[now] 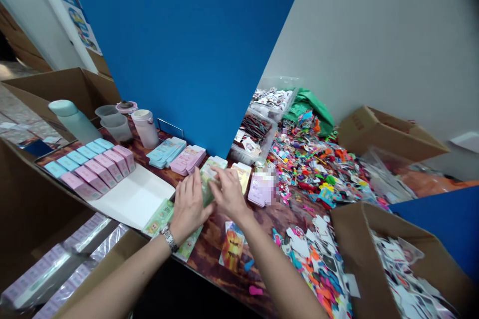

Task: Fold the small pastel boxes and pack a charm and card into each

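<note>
Head view. The left hand (189,207), a metal wristwatch (169,238) on its wrist, and the right hand (229,193) meet over a tabletop (213,254) with a brown wood-grain print. Between them, tilted up off the surface, is a small stack of green printed cards (207,184). The right fingers (220,179) curl over it and grip it; the left fingers (190,182) lie straight against its near side. Whether those pinch or only steady it, cannot tell.

More green cards (159,217) lie under the left wrist, at the edge of a white board (132,197). Left of that stand rows of pink boxes (99,169) and teal boxes (71,162); flat teal packs (166,152) and flat pink packs (189,159) sit against a blue partition (179,35). Just right of the hands: a gold card (242,177) and a pink card (262,188), its print blurred out. Below the right wrist lies a lion-print card (232,246).

Farther right — a dense heap of colourful cutouts (314,164), with plastic bins (271,104) behind it. A cardboard box (374,259) full of printed pieces sits at lower right.
</note>
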A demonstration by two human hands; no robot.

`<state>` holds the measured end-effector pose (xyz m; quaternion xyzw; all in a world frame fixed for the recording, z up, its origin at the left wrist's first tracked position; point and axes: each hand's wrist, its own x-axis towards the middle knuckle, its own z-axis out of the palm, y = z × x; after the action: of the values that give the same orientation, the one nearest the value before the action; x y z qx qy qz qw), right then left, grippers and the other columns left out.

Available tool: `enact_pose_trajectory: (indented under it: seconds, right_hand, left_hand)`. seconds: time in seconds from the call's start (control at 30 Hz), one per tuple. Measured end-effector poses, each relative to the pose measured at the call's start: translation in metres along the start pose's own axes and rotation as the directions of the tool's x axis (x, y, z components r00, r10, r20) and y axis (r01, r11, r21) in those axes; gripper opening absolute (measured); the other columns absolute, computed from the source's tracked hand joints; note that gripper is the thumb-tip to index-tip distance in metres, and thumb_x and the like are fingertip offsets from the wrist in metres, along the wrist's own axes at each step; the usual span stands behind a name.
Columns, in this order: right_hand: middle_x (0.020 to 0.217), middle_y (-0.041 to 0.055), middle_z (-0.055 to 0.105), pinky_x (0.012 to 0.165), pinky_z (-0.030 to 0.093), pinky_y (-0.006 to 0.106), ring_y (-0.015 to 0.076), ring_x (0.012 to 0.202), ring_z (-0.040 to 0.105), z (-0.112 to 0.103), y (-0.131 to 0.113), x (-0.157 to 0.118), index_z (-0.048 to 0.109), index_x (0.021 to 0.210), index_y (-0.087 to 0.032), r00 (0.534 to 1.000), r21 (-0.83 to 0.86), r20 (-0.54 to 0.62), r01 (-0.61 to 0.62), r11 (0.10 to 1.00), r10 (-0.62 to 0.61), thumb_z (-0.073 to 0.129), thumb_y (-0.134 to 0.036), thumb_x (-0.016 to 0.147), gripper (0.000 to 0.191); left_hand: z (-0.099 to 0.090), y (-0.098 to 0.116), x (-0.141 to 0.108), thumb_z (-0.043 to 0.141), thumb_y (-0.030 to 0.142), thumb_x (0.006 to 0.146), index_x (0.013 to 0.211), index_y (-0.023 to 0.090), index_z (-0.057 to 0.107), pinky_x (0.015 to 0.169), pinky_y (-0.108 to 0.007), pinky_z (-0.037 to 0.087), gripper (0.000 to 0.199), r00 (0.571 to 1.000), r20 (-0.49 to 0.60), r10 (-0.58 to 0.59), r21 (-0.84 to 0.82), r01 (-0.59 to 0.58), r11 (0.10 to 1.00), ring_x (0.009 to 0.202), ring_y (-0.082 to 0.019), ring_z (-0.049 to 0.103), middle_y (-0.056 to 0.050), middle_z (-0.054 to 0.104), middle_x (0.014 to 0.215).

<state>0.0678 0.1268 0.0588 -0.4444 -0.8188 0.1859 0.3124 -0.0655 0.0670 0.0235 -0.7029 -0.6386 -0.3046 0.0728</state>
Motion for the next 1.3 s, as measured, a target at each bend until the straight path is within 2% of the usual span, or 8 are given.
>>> enact_pose_trajectory:
  seconds: [0.1, 0.2, 0.47, 0.67, 0.8, 0.97, 1.13, 1.3]
  right_hand:
    - [0.091, 0.0024, 0.064, 0.085, 0.05, 0.033, 0.0201, 0.097, 0.058, -0.016, -0.009, -0.033, 0.057, 0.123, -0.024, 0.995, 0.271, -0.061, -0.054, 0.961, 0.073, 0.057, -0.016, 0.086, 0.037]
    - [0.113, 0.0064, 0.062, 0.094, 0.05, 0.036, 0.0205, 0.108, 0.059, -0.021, -0.008, -0.06, 0.054, 0.126, -0.024, 0.973, 0.331, -0.185, -0.069, 0.941, 0.137, 0.059, -0.019, 0.087, 0.039]
    - [0.115, 0.0092, 0.064, 0.097, 0.048, 0.037, 0.0213, 0.111, 0.059, -0.012, 0.033, -0.089, 0.062, 0.119, -0.021, 0.983, 0.171, -0.16, -0.059, 0.983, 0.087, 0.05, -0.021, 0.095, 0.026]
    - [0.107, 0.0071, 0.07, 0.088, 0.05, 0.034, 0.0216, 0.101, 0.065, -0.048, 0.085, -0.117, 0.065, 0.111, -0.023, 0.987, -0.04, -0.031, -0.158, 0.987, 0.157, 0.049, -0.024, 0.095, 0.022]
    - [0.112, 0.01, 0.064, 0.088, 0.047, 0.035, 0.0261, 0.107, 0.059, -0.067, 0.111, -0.15, 0.062, 0.116, -0.021, 0.892, -0.346, 0.062, -0.402, 0.848, 0.449, 0.067, -0.034, 0.085, 0.034]
    - [0.109, 0.0111, 0.059, 0.081, 0.045, 0.035, 0.0281, 0.101, 0.056, -0.059, 0.119, -0.171, 0.062, 0.107, -0.019, 0.768, -0.53, 0.15, -0.469, 0.706, 0.623, 0.082, -0.041, 0.067, 0.05]
    - [0.086, 0.0024, 0.062, 0.072, 0.043, 0.029, 0.0198, 0.081, 0.059, -0.063, 0.113, -0.169, 0.056, 0.093, -0.019, 0.818, -0.329, 0.117, -0.503, 0.799, 0.563, 0.067, -0.024, 0.081, 0.017]
    - [0.088, -0.0001, 0.064, 0.073, 0.044, 0.025, 0.0148, 0.079, 0.06, -0.096, 0.071, -0.155, 0.056, 0.095, -0.02, 0.936, -0.017, 0.166, -0.312, 0.95, 0.31, 0.049, -0.021, 0.094, 0.007]
  left_hand:
    - [0.004, 0.009, -0.008, 0.062, 0.037, 0.084, 0.147, 0.003, 0.023, 0.088, -0.052, 0.05, 0.082, 1.0, 0.025, 0.005, -0.039, -0.004, 0.999, 0.102, -0.036, 0.06, -0.022, 0.06, 0.111]
    - [0.007, 0.017, -0.022, 0.057, 0.03, 0.088, 0.141, 0.011, 0.033, 0.086, -0.043, 0.053, 0.061, 0.999, 0.03, -0.01, -0.233, 0.016, 0.972, 0.097, -0.029, 0.064, -0.015, 0.064, 0.107]
    - [0.008, 0.02, -0.037, 0.053, 0.025, 0.091, 0.141, 0.015, 0.035, 0.097, -0.042, 0.049, 0.054, 0.993, 0.101, 0.064, -0.346, -0.025, 0.938, 0.111, -0.026, 0.059, -0.014, 0.059, 0.122]
    - [0.003, 0.009, -0.051, 0.052, 0.026, 0.093, 0.134, 0.019, 0.044, 0.096, -0.042, 0.049, 0.043, 0.979, 0.17, 0.113, -0.41, -0.034, 0.912, 0.111, -0.025, 0.058, -0.012, 0.061, 0.121]
    - [0.005, 0.017, -0.063, 0.053, 0.028, 0.093, 0.132, 0.021, 0.046, 0.09, -0.041, 0.052, 0.04, 0.961, 0.217, 0.171, -0.457, -0.055, 0.888, 0.105, -0.025, 0.061, -0.011, 0.063, 0.116]
    - [0.011, 0.039, -0.068, 0.052, 0.025, 0.092, 0.129, 0.021, 0.049, 0.089, -0.039, 0.053, 0.037, 0.921, 0.289, 0.261, -0.509, -0.083, 0.857, 0.104, -0.024, 0.062, -0.01, 0.065, 0.115]
    - [0.021, 0.064, -0.064, 0.055, 0.026, 0.089, 0.136, 0.015, 0.046, 0.097, -0.044, 0.05, 0.049, 0.859, 0.326, 0.395, -0.449, -0.227, 0.864, 0.116, -0.028, 0.057, -0.015, 0.061, 0.124]
    - [0.025, 0.087, -0.047, 0.067, 0.036, 0.08, 0.151, 0.013, 0.024, 0.113, -0.062, 0.024, 0.086, 0.811, 0.284, 0.512, -0.277, -0.442, 0.853, 0.145, -0.04, 0.023, -0.02, 0.035, 0.154]
